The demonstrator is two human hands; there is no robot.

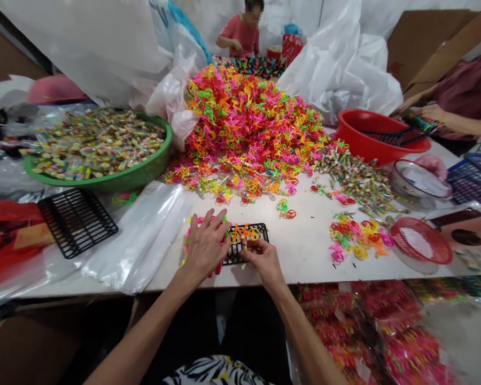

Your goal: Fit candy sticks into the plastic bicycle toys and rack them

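Note:
A small black gridded rack point(234, 258) lies on the white table in front of me. My left hand point(206, 243) rests over its left end with the fingers spread, above several colourful plastic pieces partly hidden beneath it. My right hand point(264, 260) is at the rack's right side, thumb and fingertips pinched on an orange and yellow toy bicycle point(245, 233) over the grid. Just beyond the rack sits a loose green and red toy point(285, 208).
A large heap of bright toys point(256, 117) fills the table's far side. A green basin point(144, 171) of small wrapped tubes and another black rack point(78, 222) are left. A red basin point(361, 141), red basket point(420, 240) and toy pile point(358, 235) stand right. Two people sit beyond.

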